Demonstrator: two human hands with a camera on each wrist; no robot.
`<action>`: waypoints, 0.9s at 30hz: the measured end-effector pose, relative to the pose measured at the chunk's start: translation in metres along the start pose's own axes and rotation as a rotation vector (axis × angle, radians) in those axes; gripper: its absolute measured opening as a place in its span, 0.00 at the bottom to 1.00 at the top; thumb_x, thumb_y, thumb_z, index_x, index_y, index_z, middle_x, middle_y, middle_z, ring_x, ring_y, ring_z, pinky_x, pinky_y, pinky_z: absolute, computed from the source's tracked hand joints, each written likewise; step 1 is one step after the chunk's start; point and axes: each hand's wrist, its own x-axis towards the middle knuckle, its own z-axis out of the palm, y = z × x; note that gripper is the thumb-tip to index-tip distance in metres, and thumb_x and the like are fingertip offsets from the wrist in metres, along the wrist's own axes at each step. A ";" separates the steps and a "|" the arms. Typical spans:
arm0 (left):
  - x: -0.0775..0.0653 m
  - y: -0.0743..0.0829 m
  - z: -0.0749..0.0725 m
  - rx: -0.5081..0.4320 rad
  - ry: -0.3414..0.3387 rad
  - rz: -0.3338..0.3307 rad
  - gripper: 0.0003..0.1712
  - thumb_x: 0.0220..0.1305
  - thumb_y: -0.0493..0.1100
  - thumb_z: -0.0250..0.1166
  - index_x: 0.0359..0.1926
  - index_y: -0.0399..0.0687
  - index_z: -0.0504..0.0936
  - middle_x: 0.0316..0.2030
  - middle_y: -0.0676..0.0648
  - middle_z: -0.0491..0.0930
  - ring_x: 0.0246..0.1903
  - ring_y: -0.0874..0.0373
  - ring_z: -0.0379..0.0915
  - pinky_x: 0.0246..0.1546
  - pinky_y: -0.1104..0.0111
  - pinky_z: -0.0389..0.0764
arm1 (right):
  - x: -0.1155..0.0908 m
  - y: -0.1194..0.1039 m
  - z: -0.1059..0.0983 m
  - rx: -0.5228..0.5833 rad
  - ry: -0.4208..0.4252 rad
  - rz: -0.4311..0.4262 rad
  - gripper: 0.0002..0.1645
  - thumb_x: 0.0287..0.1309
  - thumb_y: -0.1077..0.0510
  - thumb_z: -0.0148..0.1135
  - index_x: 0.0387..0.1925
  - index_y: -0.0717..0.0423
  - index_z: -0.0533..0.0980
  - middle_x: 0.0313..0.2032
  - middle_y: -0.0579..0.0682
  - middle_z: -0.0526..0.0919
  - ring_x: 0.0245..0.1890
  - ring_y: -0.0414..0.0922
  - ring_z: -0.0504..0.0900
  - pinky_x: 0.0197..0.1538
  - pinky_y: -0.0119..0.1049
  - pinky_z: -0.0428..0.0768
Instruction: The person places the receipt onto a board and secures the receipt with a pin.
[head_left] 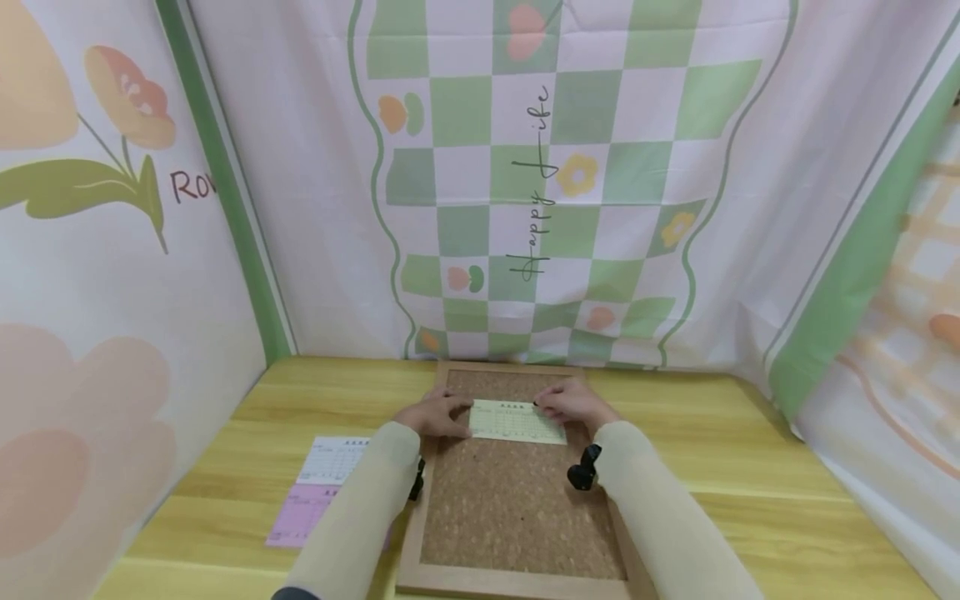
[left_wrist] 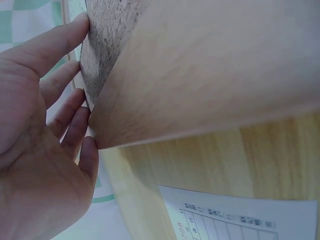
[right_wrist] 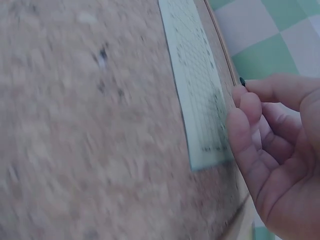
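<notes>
A pale green printed form (head_left: 517,422) lies across the upper part of a wood-framed cork board (head_left: 525,512). My left hand (head_left: 435,414) rests at the form's left end, its fingers extended and touching the paper and board in the left wrist view. At the form's upper right corner, my right hand (head_left: 573,402) pinches a small black push pin (right_wrist: 242,81) between thumb and fingertips. The pin's point is hidden by the fingers. In the right wrist view, the form (right_wrist: 195,90) lies flat against the cork.
Left of the board, a white form (head_left: 330,460) and a pink form (head_left: 300,512) lie on the wooden table (head_left: 750,467), partly covered by my left sleeve. A patterned curtain (head_left: 525,183) hangs behind the table's far edge.
</notes>
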 end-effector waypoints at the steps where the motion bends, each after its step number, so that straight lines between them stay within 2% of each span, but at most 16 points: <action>1: 0.000 0.000 0.000 0.002 0.000 0.000 0.36 0.67 0.53 0.67 0.73 0.56 0.67 0.74 0.42 0.54 0.73 0.43 0.47 0.67 0.46 0.59 | 0.000 -0.001 0.002 0.005 0.001 0.000 0.16 0.67 0.61 0.61 0.48 0.70 0.82 0.29 0.51 0.85 0.28 0.40 0.81 0.34 0.35 0.83; 9: 0.001 -0.001 0.001 0.003 0.000 -0.002 0.37 0.67 0.54 0.68 0.73 0.56 0.67 0.74 0.43 0.54 0.73 0.43 0.47 0.67 0.46 0.59 | -0.001 -0.008 0.020 0.101 0.012 -0.020 0.18 0.68 0.62 0.57 0.50 0.74 0.80 0.27 0.50 0.82 0.26 0.39 0.79 0.32 0.32 0.81; 16: 0.000 -0.001 0.001 0.012 0.005 -0.004 0.37 0.67 0.54 0.67 0.74 0.57 0.67 0.74 0.42 0.54 0.73 0.44 0.47 0.67 0.47 0.59 | 0.003 -0.013 0.032 0.218 0.063 0.025 0.17 0.68 0.64 0.58 0.51 0.75 0.79 0.23 0.50 0.80 0.23 0.38 0.77 0.29 0.31 0.79; 24: 0.002 -0.001 0.000 0.005 0.004 -0.005 0.37 0.67 0.54 0.68 0.73 0.57 0.68 0.74 0.42 0.54 0.73 0.44 0.47 0.67 0.46 0.59 | 0.005 -0.016 0.037 0.182 0.073 0.023 0.17 0.67 0.64 0.59 0.51 0.73 0.80 0.25 0.52 0.82 0.24 0.39 0.79 0.32 0.32 0.82; 27: 0.001 -0.001 0.001 0.000 0.002 -0.006 0.37 0.67 0.54 0.68 0.73 0.57 0.68 0.74 0.43 0.55 0.73 0.44 0.48 0.67 0.47 0.60 | 0.004 -0.016 0.039 0.210 0.063 0.023 0.16 0.68 0.64 0.58 0.49 0.73 0.80 0.26 0.53 0.82 0.25 0.39 0.78 0.32 0.32 0.81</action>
